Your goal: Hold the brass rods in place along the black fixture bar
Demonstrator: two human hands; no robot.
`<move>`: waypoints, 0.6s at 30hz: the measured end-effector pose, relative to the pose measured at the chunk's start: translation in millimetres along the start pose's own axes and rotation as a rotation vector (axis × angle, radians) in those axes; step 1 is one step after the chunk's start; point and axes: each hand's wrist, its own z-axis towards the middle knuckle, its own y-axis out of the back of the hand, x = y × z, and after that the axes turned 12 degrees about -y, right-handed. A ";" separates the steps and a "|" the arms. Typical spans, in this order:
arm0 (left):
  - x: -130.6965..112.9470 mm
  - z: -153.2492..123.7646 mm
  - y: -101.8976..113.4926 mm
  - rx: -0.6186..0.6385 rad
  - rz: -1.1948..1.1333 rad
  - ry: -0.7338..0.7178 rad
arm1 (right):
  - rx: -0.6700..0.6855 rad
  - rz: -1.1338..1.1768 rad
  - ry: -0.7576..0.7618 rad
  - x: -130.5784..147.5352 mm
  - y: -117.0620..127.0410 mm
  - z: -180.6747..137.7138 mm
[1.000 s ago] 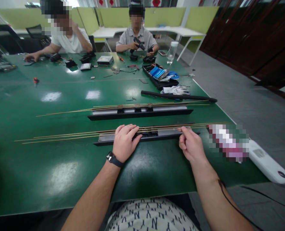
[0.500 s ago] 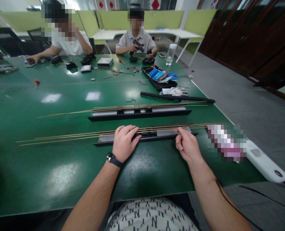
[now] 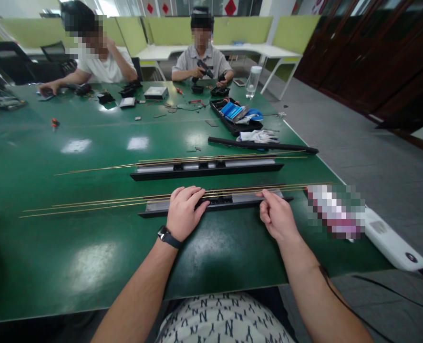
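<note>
My left hand [image 3: 185,209] is laid over the near black channel-shaped rail [image 3: 216,206]. Its fingers are curled over the rail and the thin brass-coloured rods [image 3: 97,203] running along it. Those rods stick out well past the rail's left end. Toward the rail's right end, my right hand [image 3: 277,214] is closed, index finger and thumb together at the front thin rod; the exact contact is too small to make out. Small black blocks [image 3: 225,198] sit inside the rail between my hands. The part of the rail under my left palm is hidden.
A second rail [image 3: 207,172] with rods lies beyond, then a long black tube [image 3: 263,145], white gloves [image 3: 257,136] and a black tray [image 3: 238,127]. At right are a blurred package and a white power strip [image 3: 393,243]. Two people sit across the green table [image 3: 100,257].
The front thin rod has slid slightly left, its left end reaching further out. My right hand has shifted a little left with it; my left hand stays in place.
</note>
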 end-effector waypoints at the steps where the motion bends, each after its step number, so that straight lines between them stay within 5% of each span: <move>1: 0.0 0.0 -0.1 0.000 0.001 0.000 | -0.010 0.008 0.007 0.2 1.0 0.7; 18: -0.2 -0.4 -0.4 0.008 0.011 0.008 | -0.266 0.115 0.096 7.1 10.4 7.1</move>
